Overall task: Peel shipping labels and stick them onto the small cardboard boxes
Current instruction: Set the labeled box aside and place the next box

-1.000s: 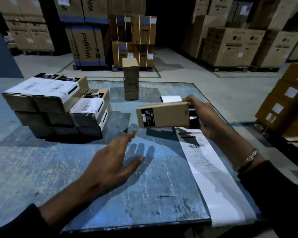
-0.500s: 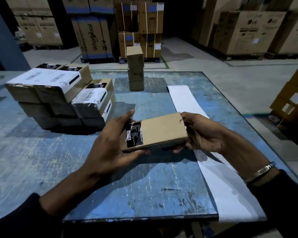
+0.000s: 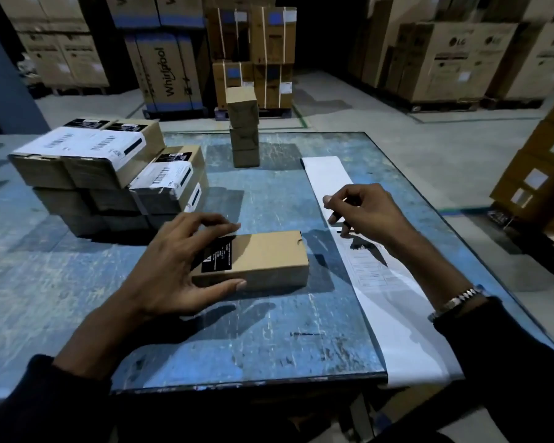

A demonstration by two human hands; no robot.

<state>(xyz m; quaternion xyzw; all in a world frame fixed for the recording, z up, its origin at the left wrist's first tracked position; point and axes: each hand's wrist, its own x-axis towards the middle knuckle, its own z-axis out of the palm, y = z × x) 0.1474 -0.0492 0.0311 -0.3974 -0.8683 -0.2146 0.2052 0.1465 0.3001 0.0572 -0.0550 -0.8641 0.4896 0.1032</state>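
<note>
We see small box (image 3: 263, 262) flat on blue table (image 3: 77, 282), near centre. Left hand (image 3: 176, 266) grips box's left end, thumb on near side, fingers over far edge. Right hand (image 3: 365, 209) over label strip (image 3: 384, 292) at right, fingers curled, tips at strip; actual pinch: we cannot tell. Labelled boxes (image 3: 109, 174) stacked far left; plain box stack (image 3: 244, 131) far centre.
</note>
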